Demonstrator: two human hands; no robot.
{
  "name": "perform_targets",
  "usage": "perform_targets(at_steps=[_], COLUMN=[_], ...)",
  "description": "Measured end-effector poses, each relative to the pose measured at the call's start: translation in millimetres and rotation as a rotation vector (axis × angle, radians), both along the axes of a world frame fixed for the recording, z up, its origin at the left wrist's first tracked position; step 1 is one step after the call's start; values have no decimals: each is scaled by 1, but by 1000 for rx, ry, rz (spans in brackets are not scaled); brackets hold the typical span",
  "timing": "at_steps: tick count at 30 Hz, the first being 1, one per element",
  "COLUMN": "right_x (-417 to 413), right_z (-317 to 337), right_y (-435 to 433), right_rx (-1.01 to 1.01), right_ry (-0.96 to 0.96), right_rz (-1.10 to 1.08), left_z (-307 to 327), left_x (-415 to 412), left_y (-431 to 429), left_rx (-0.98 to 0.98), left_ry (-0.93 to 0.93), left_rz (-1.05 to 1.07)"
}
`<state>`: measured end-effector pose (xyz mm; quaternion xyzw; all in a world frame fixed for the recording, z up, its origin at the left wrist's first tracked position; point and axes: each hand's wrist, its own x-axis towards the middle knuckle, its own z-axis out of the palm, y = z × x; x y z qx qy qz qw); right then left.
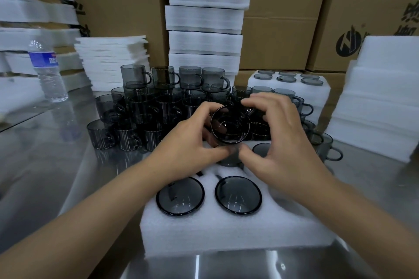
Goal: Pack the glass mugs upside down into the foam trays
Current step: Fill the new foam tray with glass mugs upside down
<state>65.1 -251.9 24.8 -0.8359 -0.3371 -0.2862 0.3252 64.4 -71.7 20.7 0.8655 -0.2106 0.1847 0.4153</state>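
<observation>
Both hands' grip clasps smoky glass mug (230, 125): left hand (192, 142), right hand (276, 140), above foam tray (204, 229).

dim light, table glare, edges warped

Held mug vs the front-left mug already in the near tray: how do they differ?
The held mug is gripped by the left hand and right hand above the near foam tray, tilted toward the camera. The front-left mug sits sunk in a tray pocket, upside down, only its round base showing, untouched. Both are smoky grey glass and look like the same model.
</observation>
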Motion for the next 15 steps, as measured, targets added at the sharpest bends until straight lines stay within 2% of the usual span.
perform_targets(at_steps=[7, 15], right_x=[0, -1], right_z=[-1, 0], right_y=[1, 1], right_rx=[-17, -21], right_ry=[8, -14], right_rz=[-45, -53], left_z=[1, 0], left_x=[-2, 0], left_y=[0, 1], left_rx=[-22, 21], left_ry=[-28, -145], left_rz=[-6, 58])
